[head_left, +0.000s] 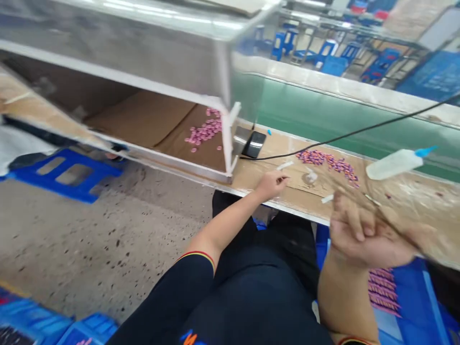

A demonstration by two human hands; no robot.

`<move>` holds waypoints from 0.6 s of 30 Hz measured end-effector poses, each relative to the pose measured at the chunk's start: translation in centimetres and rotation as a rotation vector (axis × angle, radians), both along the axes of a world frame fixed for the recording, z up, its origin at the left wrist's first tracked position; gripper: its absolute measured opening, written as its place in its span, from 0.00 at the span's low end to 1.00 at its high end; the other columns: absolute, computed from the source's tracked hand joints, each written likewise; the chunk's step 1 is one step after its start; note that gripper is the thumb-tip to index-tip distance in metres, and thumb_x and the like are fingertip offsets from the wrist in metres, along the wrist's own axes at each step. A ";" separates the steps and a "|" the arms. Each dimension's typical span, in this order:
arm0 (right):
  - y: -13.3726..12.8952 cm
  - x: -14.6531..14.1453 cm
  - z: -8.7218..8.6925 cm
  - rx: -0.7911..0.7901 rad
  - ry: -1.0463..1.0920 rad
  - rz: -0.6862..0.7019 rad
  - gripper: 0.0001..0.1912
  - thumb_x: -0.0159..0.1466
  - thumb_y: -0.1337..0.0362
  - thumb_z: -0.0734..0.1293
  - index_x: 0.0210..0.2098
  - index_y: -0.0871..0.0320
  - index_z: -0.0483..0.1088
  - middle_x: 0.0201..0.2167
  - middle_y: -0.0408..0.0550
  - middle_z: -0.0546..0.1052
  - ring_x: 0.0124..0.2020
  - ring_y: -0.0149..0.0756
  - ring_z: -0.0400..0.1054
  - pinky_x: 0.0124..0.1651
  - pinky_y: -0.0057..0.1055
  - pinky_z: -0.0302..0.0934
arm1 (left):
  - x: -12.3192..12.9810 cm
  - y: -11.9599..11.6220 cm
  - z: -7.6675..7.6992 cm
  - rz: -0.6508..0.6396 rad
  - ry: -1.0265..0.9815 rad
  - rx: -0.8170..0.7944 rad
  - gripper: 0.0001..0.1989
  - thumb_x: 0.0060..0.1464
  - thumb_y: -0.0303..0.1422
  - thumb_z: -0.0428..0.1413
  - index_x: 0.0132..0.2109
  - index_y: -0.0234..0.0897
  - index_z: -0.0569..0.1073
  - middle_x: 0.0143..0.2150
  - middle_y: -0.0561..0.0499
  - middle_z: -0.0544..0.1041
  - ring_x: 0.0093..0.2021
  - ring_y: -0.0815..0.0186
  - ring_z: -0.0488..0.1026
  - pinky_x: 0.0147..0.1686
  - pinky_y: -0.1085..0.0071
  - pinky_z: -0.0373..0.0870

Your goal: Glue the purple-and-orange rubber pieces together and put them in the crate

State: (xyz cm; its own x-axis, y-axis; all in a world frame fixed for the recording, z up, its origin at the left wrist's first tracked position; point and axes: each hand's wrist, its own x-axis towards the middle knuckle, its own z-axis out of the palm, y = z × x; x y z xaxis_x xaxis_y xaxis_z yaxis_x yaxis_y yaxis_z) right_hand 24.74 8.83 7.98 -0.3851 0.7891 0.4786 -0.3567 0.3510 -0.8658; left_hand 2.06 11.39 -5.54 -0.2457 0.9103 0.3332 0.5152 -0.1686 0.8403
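Note:
My left hand (271, 186) rests at the front edge of the cardboard-covered bench (305, 195), its fingers curled into a pinch. Whatever may be between the fingertips is too small to make out. My right hand (368, 235) is raised, palm upward, with bent fingers and motion blur. A thin dark streak runs beside its fingers, and I cannot tell what it is. Beyond the hands lies a spread of small pink, orange and purple pieces (328, 162). Between that spread and my left hand sits a small clear, crumpled-looking item (309, 176).
A white squeeze bottle (393, 164) with a blue nozzle lies at the right. A black cable (345, 128) crosses the bench near a phone (255, 144). A metal-framed box (226, 139) holds pink pieces (204, 132). At lower right, a blue crate (419, 292) holds rows of pieces.

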 end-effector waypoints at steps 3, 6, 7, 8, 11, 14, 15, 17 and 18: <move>1.4 0.8 -0.2 -0.122 0.228 0.031 0.37 0.78 0.38 0.61 0.22 0.53 0.47 0.17 0.31 0.44 0.13 0.23 0.33 0.55 0.49 0.82 | -0.3 0.6 -0.8 0.011 0.001 0.041 0.07 0.67 0.25 0.63 0.45 0.34 0.87 0.41 0.44 0.89 0.38 0.63 0.83 0.44 0.68 0.79; 2.5 0.7 -0.6 -0.188 0.274 0.047 0.37 0.78 0.37 0.61 0.24 0.53 0.46 0.19 0.31 0.44 0.14 0.24 0.36 0.52 0.46 0.81 | -0.5 0.7 -0.9 0.011 0.022 0.065 0.07 0.67 0.28 0.63 0.44 0.37 0.87 0.40 0.46 0.88 0.36 0.65 0.82 0.41 0.69 0.79; 2.9 0.8 -0.9 -0.191 0.270 0.031 0.37 0.78 0.36 0.62 0.24 0.53 0.46 0.20 0.32 0.45 0.15 0.25 0.39 0.47 0.44 0.81 | -0.5 0.8 -0.9 0.012 0.029 0.072 0.07 0.67 0.29 0.62 0.43 0.37 0.87 0.39 0.46 0.88 0.36 0.65 0.81 0.40 0.69 0.78; 3.6 1.0 -1.3 -0.188 0.255 -0.002 0.37 0.77 0.35 0.63 0.24 0.52 0.47 0.21 0.34 0.47 0.16 0.27 0.43 0.40 0.40 0.78 | -0.5 0.8 -0.7 0.014 0.036 0.076 0.07 0.67 0.30 0.62 0.43 0.37 0.87 0.39 0.46 0.88 0.35 0.65 0.81 0.39 0.69 0.79; 7.1 2.5 -3.4 -0.129 0.189 -0.275 0.36 0.71 0.30 0.66 0.26 0.51 0.53 0.26 0.38 0.56 0.20 0.29 0.47 0.20 0.29 0.53 | -0.7 1.1 0.1 0.016 0.058 0.079 0.08 0.68 0.32 0.61 0.42 0.38 0.86 0.38 0.46 0.87 0.36 0.64 0.82 0.41 0.67 0.80; 12.6 5.0 -6.2 -0.053 0.105 -0.698 0.36 0.66 0.25 0.67 0.28 0.49 0.56 0.23 0.34 0.52 0.18 0.26 0.37 0.18 0.26 0.36 | -1.1 0.5 2.2 0.021 0.086 0.062 0.08 0.69 0.37 0.64 0.45 0.39 0.86 0.39 0.47 0.87 0.38 0.62 0.82 0.44 0.65 0.82; 14.6 5.9 -7.0 -0.057 0.060 -0.796 0.36 0.64 0.25 0.68 0.29 0.49 0.56 0.21 0.32 0.49 0.17 0.25 0.36 0.18 0.26 0.36 | -1.4 -0.1 3.2 0.028 0.102 0.060 0.09 0.69 0.40 0.65 0.47 0.40 0.86 0.40 0.47 0.87 0.40 0.62 0.83 0.46 0.64 0.82; 18.4 7.6 -8.1 -0.091 -0.021 -0.888 0.35 0.65 0.24 0.65 0.28 0.48 0.56 0.19 0.31 0.46 0.16 0.26 0.38 0.18 0.26 0.39 | -2.1 -1.8 5.7 0.050 0.161 0.073 0.14 0.69 0.45 0.66 0.50 0.40 0.86 0.41 0.46 0.87 0.43 0.60 0.83 0.48 0.63 0.83; 20.0 8.3 -8.3 -0.105 -0.074 -0.905 0.34 0.66 0.25 0.64 0.28 0.47 0.57 0.18 0.31 0.47 0.16 0.27 0.40 0.18 0.27 0.44 | -2.6 -2.8 7.1 0.055 0.187 0.084 0.15 0.69 0.47 0.66 0.52 0.41 0.85 0.42 0.46 0.87 0.45 0.60 0.83 0.49 0.62 0.83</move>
State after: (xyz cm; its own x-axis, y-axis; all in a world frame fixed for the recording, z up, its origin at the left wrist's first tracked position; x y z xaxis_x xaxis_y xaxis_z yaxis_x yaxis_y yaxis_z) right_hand 33.03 28.84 -0.28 0.3748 0.8430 0.3859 0.0740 0.3877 -0.9188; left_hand -0.59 8.63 1.59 -0.2212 0.8643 0.4518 0.6710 -0.2013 0.7136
